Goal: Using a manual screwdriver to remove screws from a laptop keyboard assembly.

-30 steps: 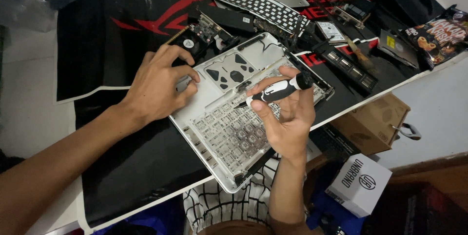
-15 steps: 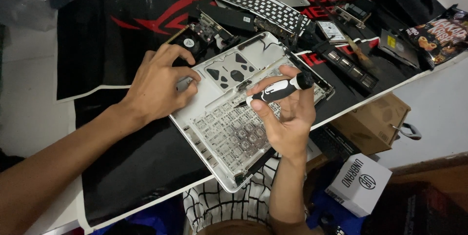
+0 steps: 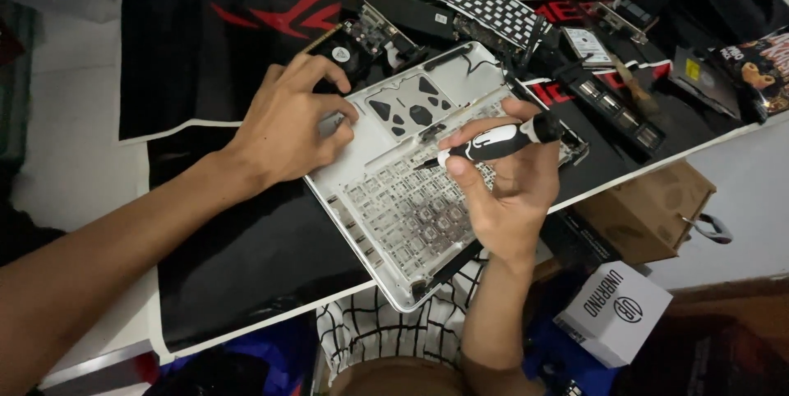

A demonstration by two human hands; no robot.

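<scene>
A black mat [image 3: 246,256] covers the desk. The laptop shell [image 3: 394,207] is pinned under the left hand [image 3: 288,129], fingers curled on it. The screwdriver [image 3: 493,141] is gripped by the right hand [image 3: 509,191], tip just beyond the fingertips; unscrewing seems underway, needing steady alignment.

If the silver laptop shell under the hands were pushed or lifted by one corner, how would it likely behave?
The silver laptop shell is stripped and open, so it is probably light and may flex. One corner overhangs the table edge, so a push could tip it off. The left hand presses on it while the right hand holds the screwdriver.
</scene>
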